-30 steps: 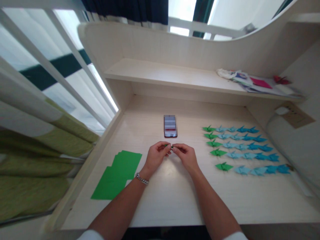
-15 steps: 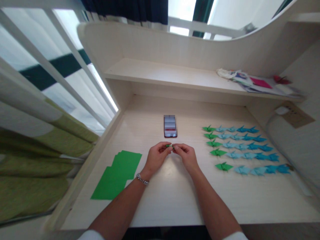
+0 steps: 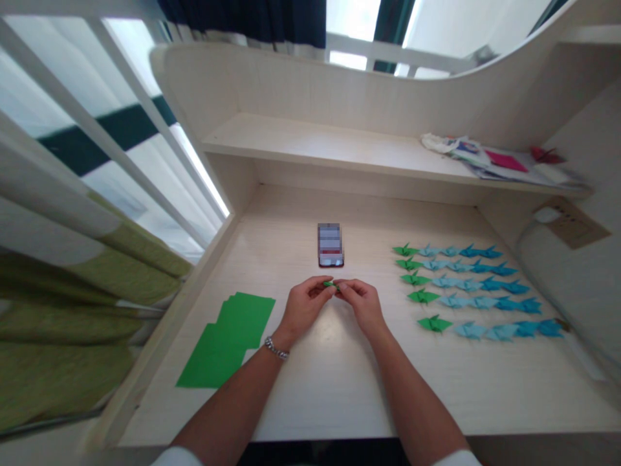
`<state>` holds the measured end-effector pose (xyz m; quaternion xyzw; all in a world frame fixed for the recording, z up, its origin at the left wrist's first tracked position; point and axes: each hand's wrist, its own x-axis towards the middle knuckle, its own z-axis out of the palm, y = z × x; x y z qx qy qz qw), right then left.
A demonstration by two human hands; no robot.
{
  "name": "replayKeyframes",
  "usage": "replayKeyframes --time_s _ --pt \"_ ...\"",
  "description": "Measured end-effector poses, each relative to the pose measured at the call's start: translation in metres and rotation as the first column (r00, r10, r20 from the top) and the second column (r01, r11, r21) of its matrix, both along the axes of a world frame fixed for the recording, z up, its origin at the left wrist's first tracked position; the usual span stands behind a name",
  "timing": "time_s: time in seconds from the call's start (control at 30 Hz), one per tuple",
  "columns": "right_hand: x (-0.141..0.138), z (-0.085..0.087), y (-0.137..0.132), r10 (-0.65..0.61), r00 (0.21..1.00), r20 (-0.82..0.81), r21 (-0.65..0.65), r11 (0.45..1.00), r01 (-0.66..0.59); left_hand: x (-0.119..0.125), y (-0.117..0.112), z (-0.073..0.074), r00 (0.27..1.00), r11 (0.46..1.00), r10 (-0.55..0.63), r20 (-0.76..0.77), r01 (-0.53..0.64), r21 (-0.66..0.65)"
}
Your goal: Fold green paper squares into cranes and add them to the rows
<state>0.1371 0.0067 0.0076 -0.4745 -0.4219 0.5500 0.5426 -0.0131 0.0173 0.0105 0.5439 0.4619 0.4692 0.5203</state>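
Observation:
Between my fingertips is a small folded piece of green paper [image 3: 330, 284], mostly covered by the fingers, so its exact shape is hard to make out. My left hand [image 3: 306, 301] pinches it from the left, and my right hand [image 3: 360, 301] pinches it from the right. Both hands are over the desk, just below a phone [image 3: 330, 245] lying face up. To the left, green paper sheets [image 3: 228, 340] lie overlapping. On the right, several rows of folded paper cranes run across the desk, with green cranes [image 3: 435, 323] at the left end and blue cranes [image 3: 468, 302] beyond.
A shelf [image 3: 310, 145] spans the back above the desk [image 3: 291, 213], with papers and a pink sheet [image 3: 507, 160] at its right end. A cable [image 3: 521, 239] hangs from the wall socket [image 3: 572, 222] at right. Railings and green-white curtains [image 3: 72, 310] stand at left.
The green paper shows slightly more between my fingertips. Both hands stay in nearly the same place; nothing else has visibly moved.

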Motion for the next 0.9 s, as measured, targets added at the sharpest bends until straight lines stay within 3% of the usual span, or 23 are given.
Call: replayKeyframes --time_s 0.9 --pt "-0.0033 -0.0075 0.0005 -0.077 0.996 -0.048 0.003 0.997 0.078 0.0009 -0.0017 0.0008 0.999 0.997 -0.042 -0.018 0.043 0.066"
